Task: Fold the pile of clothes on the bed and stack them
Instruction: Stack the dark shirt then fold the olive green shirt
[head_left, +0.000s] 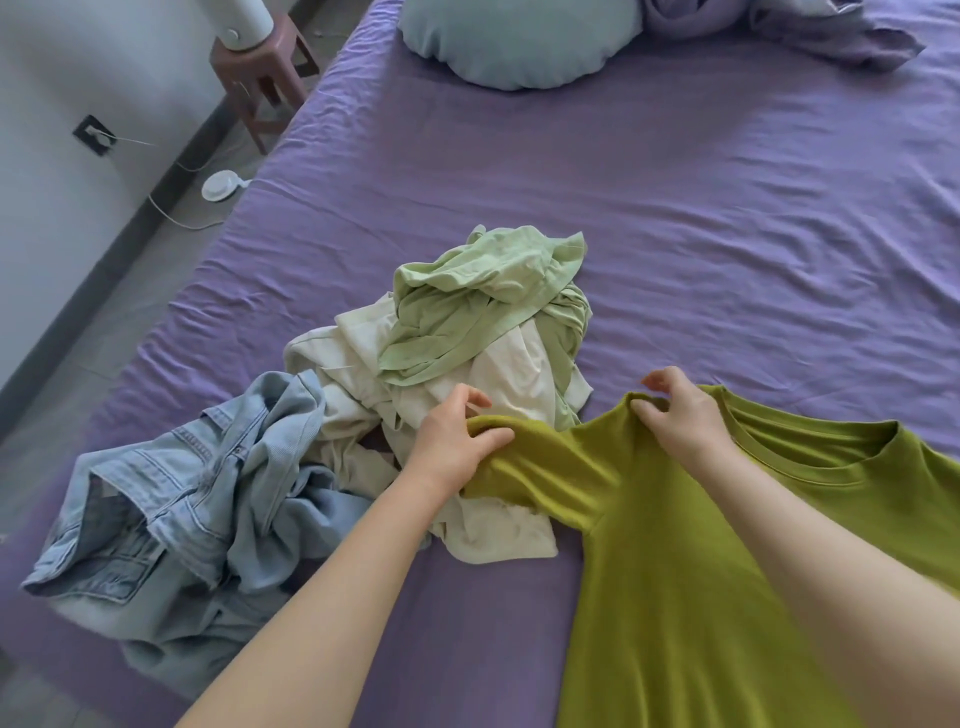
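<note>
Olive-green T-shirt (675, 545) lies spread on the purple bed sheet (675, 208), lower right of the frame, collar toward the right edge. My left hand (457, 441) pinches the end of its sleeve, thumb and fingers curled round the cloth, at centre frame. My right hand (680, 415) pinches the shoulder seam just right of that, fingertips bent onto the fabric. Sleeve is stretched between the two hands and drapes over the edge of the pile.

Pile sits centre left, unfolded. Pale green garment (483, 301) is on top, crumpled. Cream garment (363, 374) lies beneath it, spilling toward the lower centre and passing under the olive sleeve. Light blue denim jeans (171, 519) are heaped at lower left, touching the cream piece, near the edge of the bed.

Upper centre: grey-blue pillow (519, 41). Upper right: bunched lilac blanket (805, 31), beside the pillow. Upper left, off the bed: reddish stool (270, 73) carrying a white object I cannot identify; a white round device (221, 184) with a cable lies on the floor.
</note>
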